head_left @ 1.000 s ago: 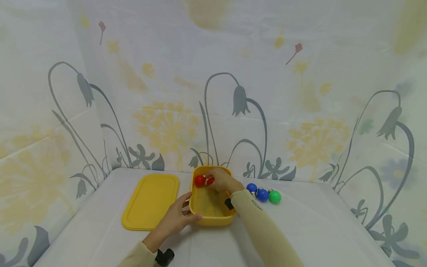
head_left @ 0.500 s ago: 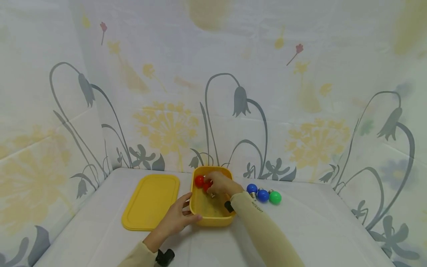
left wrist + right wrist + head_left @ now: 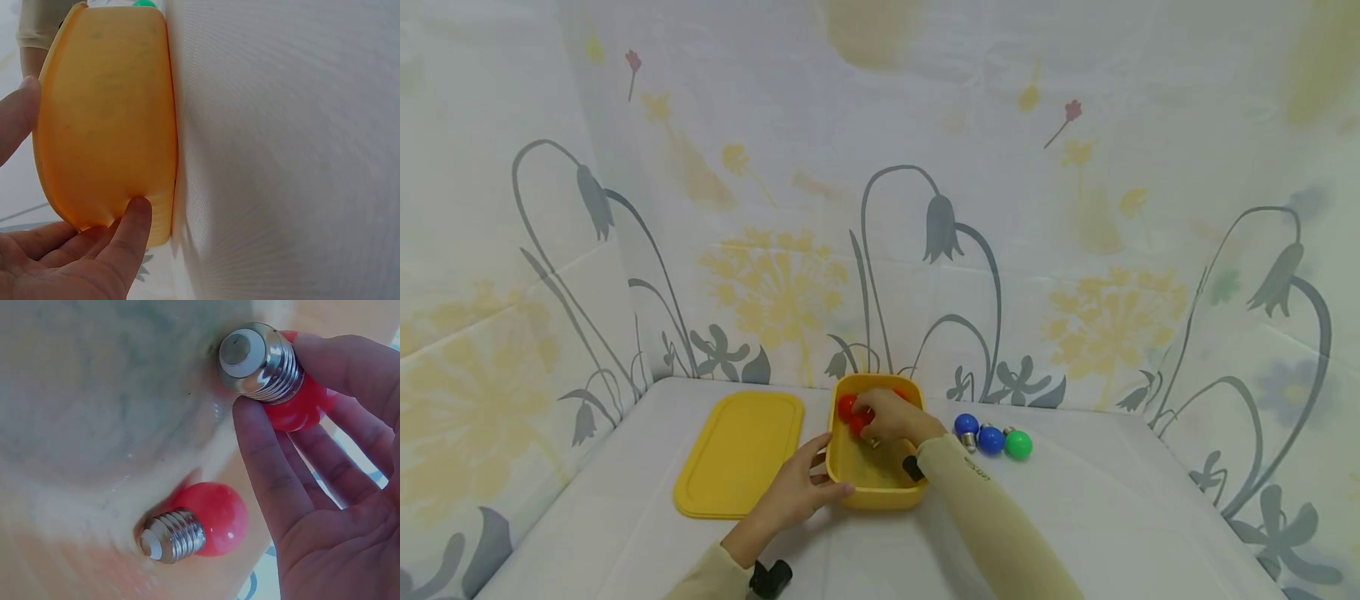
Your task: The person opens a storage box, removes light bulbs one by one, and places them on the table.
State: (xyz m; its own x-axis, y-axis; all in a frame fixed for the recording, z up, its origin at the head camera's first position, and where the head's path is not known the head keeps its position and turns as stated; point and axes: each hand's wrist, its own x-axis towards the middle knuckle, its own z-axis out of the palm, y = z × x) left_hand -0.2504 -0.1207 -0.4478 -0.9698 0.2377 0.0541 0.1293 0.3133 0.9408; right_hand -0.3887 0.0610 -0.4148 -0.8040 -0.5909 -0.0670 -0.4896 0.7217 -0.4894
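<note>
In the head view a yellow plastic container [image 3: 880, 498] stands on the table. My left hand [image 3: 801, 485] grips its near left corner, thumb at the front and fingers against the side wall, as the left wrist view also shows. Inside it my right hand [image 3: 895, 417] pinches a red light bulb [image 3: 306, 407] between thumb and index finger, the metal screw base facing the wrist camera. A second red bulb [image 3: 215, 519] lies on its side in the container. Some red [image 3: 898, 394] also shows behind the right hand, mostly hidden.
Right of the container lie two blue bulbs [image 3: 991, 441] and a green bulb [image 3: 1018, 445] on the white tablecloth [image 3: 1075, 517]. A flat yellow lid [image 3: 741, 454] lies to its left. Flower-patterned cloth [image 3: 880, 208] hangs behind the table.
My right hand, with the red bulb, has moved slightly left and toward me inside the container. Red now shows behind that hand. The left hand keeps its hold.
</note>
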